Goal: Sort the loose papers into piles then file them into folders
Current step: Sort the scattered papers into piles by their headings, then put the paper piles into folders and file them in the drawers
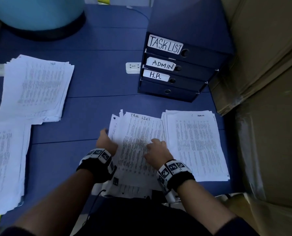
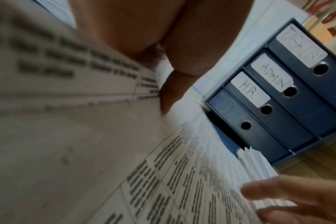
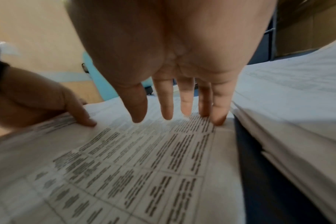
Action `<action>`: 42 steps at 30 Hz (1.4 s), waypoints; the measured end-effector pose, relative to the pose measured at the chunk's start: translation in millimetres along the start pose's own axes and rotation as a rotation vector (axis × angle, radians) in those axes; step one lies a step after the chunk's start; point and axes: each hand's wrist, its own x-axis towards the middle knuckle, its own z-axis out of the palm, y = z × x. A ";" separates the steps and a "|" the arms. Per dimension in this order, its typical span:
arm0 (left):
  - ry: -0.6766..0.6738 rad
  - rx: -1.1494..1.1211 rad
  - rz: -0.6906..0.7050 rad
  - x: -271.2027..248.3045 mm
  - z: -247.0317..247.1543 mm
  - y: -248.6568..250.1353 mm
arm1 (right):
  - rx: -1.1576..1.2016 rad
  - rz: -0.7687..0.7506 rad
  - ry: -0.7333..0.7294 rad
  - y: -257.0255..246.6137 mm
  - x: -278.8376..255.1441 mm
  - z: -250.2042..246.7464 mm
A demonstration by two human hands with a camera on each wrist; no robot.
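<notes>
Sorting looks done: labelled piles lie across the desk [image 1: 94, 79], folders [image 1: 176, 68] unfilled at its far right. Left hand [image 1: 106, 142] grasps the TASK LIST pile's [image 1: 138, 133] edge; right hand [image 1: 157, 150], released, presses it flat

head overhead, wrists skimming papers [image 1: 138, 150]

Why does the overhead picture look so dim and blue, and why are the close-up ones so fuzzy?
Head view: dim and blue-tinted, yet the folder labels read clearly; edges bend from the wide lens. Left wrist view: the nearby sheet is badly blurred, the folders sharper but tilted. Right wrist view: brighter, warmer; the right hand looms huge and soft, print on the Task List pile smeared.
</notes>
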 end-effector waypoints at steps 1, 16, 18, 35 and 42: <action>-0.003 0.016 0.019 -0.7 -6.4 0.0 | 0.068 -0.001 0.006 2.2 -1.3 -1.1; 0.070 -0.640 0.112 -7.9 -127.5 -61.4 | 0.924 0.126 0.344 -44.7 5.9 -21.9; 0.076 -0.676 0.084 -6.2 -139.1 -71.1 | 0.999 0.173 0.465 -36.6 -1.4 -30.1; -0.105 -0.786 0.143 -11.5 -168.8 -85.9 | 1.185 0.094 0.275 -95.9 -25.4 -10.7; -0.074 -0.927 0.026 -13.6 -197.4 -117.9 | 1.019 0.038 0.079 -158.4 -17.4 20.0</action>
